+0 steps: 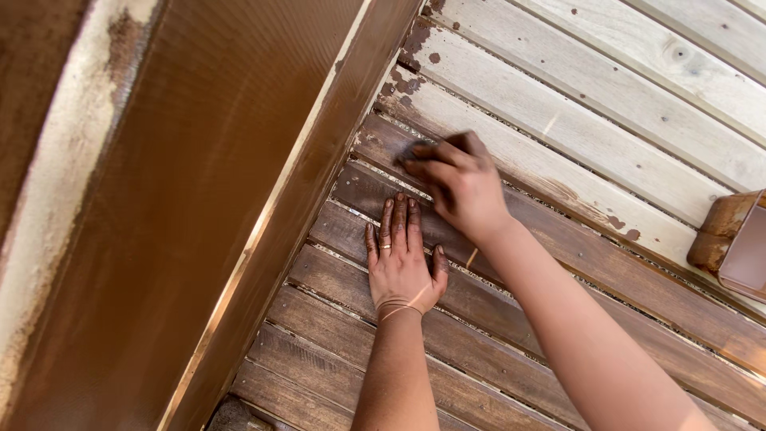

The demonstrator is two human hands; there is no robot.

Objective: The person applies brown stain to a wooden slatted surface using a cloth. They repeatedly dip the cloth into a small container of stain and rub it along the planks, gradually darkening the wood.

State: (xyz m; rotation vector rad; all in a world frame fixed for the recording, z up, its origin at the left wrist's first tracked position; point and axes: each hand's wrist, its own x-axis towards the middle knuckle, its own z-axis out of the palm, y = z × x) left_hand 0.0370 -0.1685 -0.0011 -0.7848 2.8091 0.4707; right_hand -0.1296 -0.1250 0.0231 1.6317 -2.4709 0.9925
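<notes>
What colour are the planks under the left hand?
Dark brown stained planks under the left hand, head view.

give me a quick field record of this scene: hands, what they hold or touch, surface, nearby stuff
left hand: left hand lies flat, palm down, on a brown-stained slat, fingers together
right hand: right hand presses a small dark pad, mostly hidden, against a slat
surface: wooden slats, near ones stained brown, far ones bare pale wood with brown spots
left side: wide brown-stained beam
right edge: brown-smeared container, partly out of view
</notes>
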